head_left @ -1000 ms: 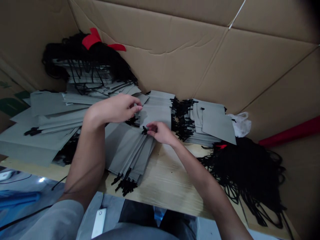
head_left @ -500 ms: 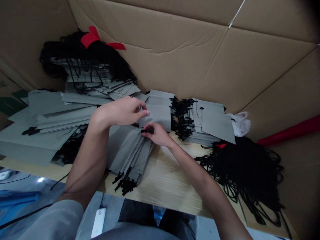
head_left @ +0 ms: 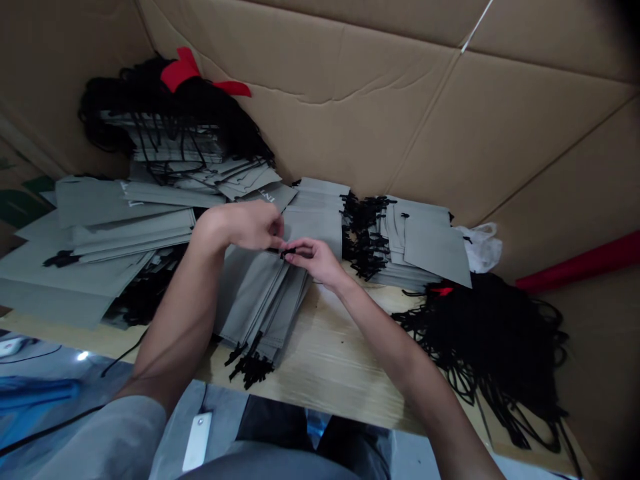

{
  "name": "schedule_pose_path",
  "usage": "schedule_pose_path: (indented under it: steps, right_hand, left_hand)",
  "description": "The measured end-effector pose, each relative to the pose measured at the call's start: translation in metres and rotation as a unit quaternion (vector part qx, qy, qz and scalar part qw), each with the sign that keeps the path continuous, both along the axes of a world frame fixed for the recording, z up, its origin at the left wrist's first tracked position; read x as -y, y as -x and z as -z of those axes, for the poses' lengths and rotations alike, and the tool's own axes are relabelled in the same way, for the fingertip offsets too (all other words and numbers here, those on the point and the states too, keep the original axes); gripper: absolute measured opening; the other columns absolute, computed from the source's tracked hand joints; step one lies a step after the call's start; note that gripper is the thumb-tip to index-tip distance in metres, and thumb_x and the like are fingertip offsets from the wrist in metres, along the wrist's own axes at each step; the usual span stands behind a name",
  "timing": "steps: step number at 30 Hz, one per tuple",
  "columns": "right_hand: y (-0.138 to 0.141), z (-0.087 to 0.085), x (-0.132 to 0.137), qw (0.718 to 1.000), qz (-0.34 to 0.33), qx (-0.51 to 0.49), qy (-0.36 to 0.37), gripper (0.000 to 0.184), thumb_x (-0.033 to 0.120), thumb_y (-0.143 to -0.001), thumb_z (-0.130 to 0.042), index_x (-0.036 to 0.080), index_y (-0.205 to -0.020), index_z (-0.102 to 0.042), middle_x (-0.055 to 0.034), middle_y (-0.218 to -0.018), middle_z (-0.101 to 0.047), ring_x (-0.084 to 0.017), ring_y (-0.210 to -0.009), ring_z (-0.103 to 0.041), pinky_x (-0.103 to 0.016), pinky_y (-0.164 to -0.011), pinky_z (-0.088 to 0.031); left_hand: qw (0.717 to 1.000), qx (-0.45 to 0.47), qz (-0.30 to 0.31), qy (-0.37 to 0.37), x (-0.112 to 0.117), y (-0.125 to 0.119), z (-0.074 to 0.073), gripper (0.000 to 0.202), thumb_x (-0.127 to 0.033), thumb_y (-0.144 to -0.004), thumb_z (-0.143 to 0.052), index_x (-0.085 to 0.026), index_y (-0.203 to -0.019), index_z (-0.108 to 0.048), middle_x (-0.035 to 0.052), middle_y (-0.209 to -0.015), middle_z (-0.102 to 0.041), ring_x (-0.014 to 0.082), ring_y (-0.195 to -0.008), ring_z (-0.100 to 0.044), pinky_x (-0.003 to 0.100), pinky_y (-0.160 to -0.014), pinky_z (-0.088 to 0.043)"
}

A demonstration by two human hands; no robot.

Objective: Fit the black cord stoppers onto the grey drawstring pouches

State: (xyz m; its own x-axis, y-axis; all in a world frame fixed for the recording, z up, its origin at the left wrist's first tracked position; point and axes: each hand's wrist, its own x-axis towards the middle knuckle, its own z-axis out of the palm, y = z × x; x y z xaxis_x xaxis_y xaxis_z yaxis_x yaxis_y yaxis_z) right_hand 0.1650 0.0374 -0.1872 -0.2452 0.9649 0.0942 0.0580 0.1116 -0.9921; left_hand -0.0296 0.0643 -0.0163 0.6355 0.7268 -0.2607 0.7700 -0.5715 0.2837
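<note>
A stack of flat grey fabric pouches (head_left: 250, 290) lies in front of me, with black cord ends (head_left: 253, 368) sticking out at its near edge. At the stack's far edge, my right hand (head_left: 320, 261) pinches a short black cord (head_left: 289, 253) between thumb and fingertips. My left hand (head_left: 255, 225) is just left of it, its fingers curled together and their tips close to the same cord. What those left fingertips hold, if anything, is hidden. Directly beyond both hands lies another pile of grey pouches (head_left: 320, 223).
A bundle of black cords (head_left: 490, 347) hangs over the table (head_left: 345, 360) at right. More pouches (head_left: 435, 240) and a clear plastic bag (head_left: 483, 247) lie behind it. Left are loose pouches (head_left: 100, 250) and a cord heap with red strip (head_left: 180, 70). Cardboard walls (head_left: 375, 113) enclose the table.
My left hand has come down toward the cord and its fingers have closed. My right hand has shifted slightly, still pinching the cord at the stack's far edge.
</note>
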Motion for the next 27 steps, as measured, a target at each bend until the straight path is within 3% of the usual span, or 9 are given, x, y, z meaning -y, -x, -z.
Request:
schedule_pose_path:
  steps: [3, 6, 9, 15, 21, 27]
  right_hand:
    - [0.001, 0.004, -0.002, 1.0, 0.008, -0.025, 0.014, 0.026, 0.036, -0.1, -0.087, 0.016, -0.112, -0.074, -0.0021, -0.101, -0.082, -0.02, -0.092, -0.08, -0.042, -0.095, -0.066]
    - [0.002, 0.008, -0.003, 0.999, 0.017, -0.042, 0.018, 0.025, 0.036, -0.101, -0.086, 0.016, -0.106, -0.073, -0.001, -0.096, -0.08, -0.019, -0.089, -0.079, -0.04, -0.091, -0.066]
    - [0.001, 0.01, -0.005, 0.998, 0.022, -0.053, 0.012, 0.026, 0.036, -0.099, -0.088, 0.017, -0.105, -0.071, -0.0012, -0.097, -0.08, -0.019, -0.092, -0.079, -0.04, -0.093, -0.065]
    - [0.001, 0.012, -0.009, 0.999, 0.038, -0.036, -0.014, 0.026, 0.038, -0.102, -0.084, 0.016, -0.112, -0.074, -0.0043, -0.11, -0.079, -0.021, -0.101, -0.077, -0.042, -0.097, -0.066]
    - [0.001, 0.017, -0.011, 0.999, 0.03, -0.004, -0.01, 0.034, 0.042, -0.109, -0.075, 0.017, -0.132, -0.072, -0.0099, -0.132, -0.075, -0.024, -0.112, -0.076, -0.045, -0.097, -0.068]
    - [0.002, 0.016, -0.008, 1.0, 0.015, 0.004, -0.008, 0.03, 0.04, -0.108, -0.077, 0.016, -0.125, -0.074, -0.0075, -0.121, -0.077, -0.021, -0.103, -0.077, -0.042, -0.092, -0.068]
  left_hand:
    - [0.991, -0.053, 0.025, 0.123, -0.016, -0.002, 0.019, 0.035, -0.048, -0.109, -0.073, -0.014, -0.116, -0.074, 0.0047, -0.105, -0.076, 0.0182, -0.091, -0.074, 0.035, -0.084, -0.067]
    - [0.976, -0.073, 0.038, 0.202, -0.035, -0.007, 0.037, 0.038, -0.045, -0.108, -0.074, -0.014, -0.131, -0.071, 0.0092, -0.126, -0.076, 0.0242, -0.11, -0.076, 0.043, -0.096, -0.069]
    - [0.967, -0.067, 0.036, 0.241, -0.05, -0.009, 0.046, 0.04, -0.043, -0.108, -0.074, -0.016, -0.137, -0.07, 0.0114, -0.134, -0.073, 0.0256, -0.116, -0.075, 0.047, -0.1, -0.069]
    - [0.965, -0.022, 0.024, 0.261, -0.061, -0.001, 0.052, 0.041, -0.043, -0.108, -0.074, -0.016, -0.139, -0.069, 0.012, -0.137, -0.073, 0.0261, -0.118, -0.074, 0.048, -0.102, -0.068]
    - [0.967, 0.006, 0.014, 0.256, -0.066, 0.005, 0.054, 0.036, -0.042, -0.109, -0.073, -0.017, -0.136, -0.071, 0.0114, -0.135, -0.073, 0.0242, -0.115, -0.075, 0.045, -0.1, -0.069]
    - [0.97, 0.019, 0.006, 0.243, -0.068, 0.008, 0.053, 0.039, -0.043, -0.108, -0.074, -0.016, -0.136, -0.07, 0.0113, -0.133, -0.074, 0.0248, -0.114, -0.075, 0.046, -0.099, -0.069]
